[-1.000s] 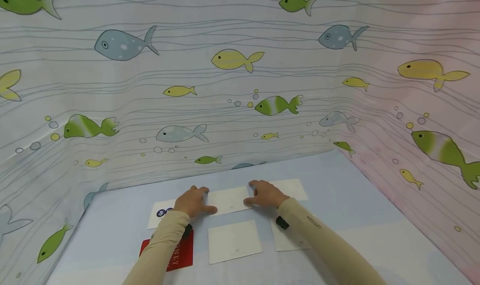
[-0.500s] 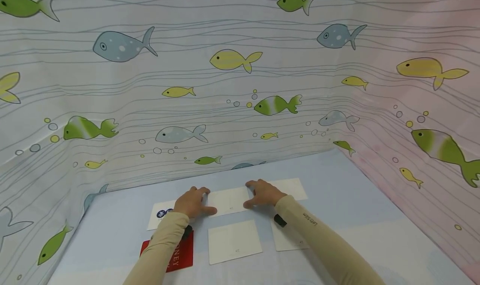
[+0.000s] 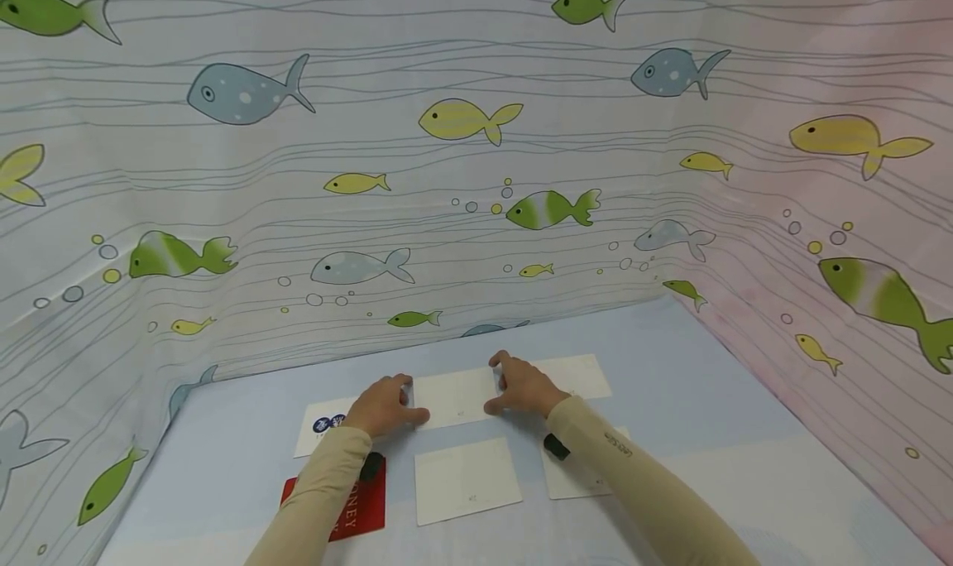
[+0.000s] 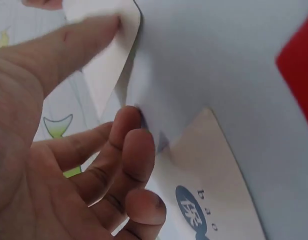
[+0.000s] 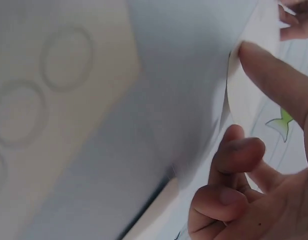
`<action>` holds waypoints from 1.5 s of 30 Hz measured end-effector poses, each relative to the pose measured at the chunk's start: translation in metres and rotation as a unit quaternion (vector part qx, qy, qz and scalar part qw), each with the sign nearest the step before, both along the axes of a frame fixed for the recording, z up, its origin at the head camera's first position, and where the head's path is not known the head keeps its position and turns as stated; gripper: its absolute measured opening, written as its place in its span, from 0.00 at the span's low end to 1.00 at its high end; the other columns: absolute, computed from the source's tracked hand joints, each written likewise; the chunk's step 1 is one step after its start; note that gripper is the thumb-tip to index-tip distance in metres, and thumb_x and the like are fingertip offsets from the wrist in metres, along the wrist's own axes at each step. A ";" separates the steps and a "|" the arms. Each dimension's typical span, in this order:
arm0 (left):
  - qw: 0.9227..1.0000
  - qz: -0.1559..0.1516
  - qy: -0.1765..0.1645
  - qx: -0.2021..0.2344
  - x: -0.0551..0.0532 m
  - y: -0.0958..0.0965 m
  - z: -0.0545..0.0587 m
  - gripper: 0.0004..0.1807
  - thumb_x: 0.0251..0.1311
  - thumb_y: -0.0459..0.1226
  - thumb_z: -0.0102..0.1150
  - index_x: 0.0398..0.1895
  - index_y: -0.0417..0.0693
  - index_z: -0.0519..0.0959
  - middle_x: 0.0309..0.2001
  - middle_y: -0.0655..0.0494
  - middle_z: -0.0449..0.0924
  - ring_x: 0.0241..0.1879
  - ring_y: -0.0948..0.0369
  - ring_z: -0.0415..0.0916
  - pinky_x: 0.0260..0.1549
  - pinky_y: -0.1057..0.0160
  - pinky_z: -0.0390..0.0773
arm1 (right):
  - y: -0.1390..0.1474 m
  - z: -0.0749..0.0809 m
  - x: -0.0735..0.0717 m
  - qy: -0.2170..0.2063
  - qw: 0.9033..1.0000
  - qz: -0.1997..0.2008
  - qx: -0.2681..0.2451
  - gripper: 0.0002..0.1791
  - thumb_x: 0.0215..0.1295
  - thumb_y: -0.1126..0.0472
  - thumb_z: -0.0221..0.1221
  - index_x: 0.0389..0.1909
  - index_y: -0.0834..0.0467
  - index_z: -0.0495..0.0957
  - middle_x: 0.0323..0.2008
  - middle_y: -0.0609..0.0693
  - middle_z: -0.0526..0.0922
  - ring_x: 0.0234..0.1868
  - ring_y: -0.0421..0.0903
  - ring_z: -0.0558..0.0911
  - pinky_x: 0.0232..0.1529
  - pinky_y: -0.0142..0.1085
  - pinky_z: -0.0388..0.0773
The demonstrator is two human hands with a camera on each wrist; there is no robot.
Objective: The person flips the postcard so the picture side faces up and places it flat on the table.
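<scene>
A blank white card [image 3: 456,394] lies in the middle of the back row, tiny marks near its front edge. At its left end is my left hand [image 3: 383,407], its straight thumb resting on the card's near corner. My right hand [image 3: 524,386] mirrors it at the right end, thumb on the other near corner. Both wrist views show the thumbs on the card [image 4: 106,65] and the other fingers loosely bent by its edge. Beside my left hand lies a white card with round blue logos [image 3: 322,424]. Another blank white card [image 3: 584,376] sits partly behind my right hand.
In the front row are a red card with white letters [image 3: 368,504], a blank white card [image 3: 469,483] and one more white card [image 3: 573,475] partly under the right sleeve. Fish-printed cloth [image 3: 454,218] rises behind and beside the pale blue table cover [image 3: 707,384].
Both hands stay at the ends of the middle back card. The right index finger has risen slightly. The cards keep their places.
</scene>
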State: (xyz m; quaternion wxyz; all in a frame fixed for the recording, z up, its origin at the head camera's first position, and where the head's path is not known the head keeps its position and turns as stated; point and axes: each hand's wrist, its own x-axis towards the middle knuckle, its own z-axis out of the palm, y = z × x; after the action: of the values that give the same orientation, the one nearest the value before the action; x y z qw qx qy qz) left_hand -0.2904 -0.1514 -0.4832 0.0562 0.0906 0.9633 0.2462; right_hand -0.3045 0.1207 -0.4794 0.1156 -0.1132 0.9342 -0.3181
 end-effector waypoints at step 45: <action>0.979 0.060 -0.009 0.196 0.008 0.002 0.000 0.18 0.68 0.44 0.63 0.51 0.39 0.81 0.24 0.60 0.85 0.29 0.60 0.74 0.32 0.61 0.70 | 0.012 0.001 0.012 -0.035 0.975 -0.062 -0.211 0.17 0.75 0.49 0.56 0.49 0.58 0.84 0.33 0.46 0.88 0.30 0.44 0.76 0.35 0.36 0.72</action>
State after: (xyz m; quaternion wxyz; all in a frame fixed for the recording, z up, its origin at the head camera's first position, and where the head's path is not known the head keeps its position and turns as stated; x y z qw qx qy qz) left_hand -0.2827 -0.1492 -0.4830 0.0311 0.0398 0.8994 0.4342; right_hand -0.2928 0.1323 -0.4785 0.1015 -0.0654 0.8469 -0.5179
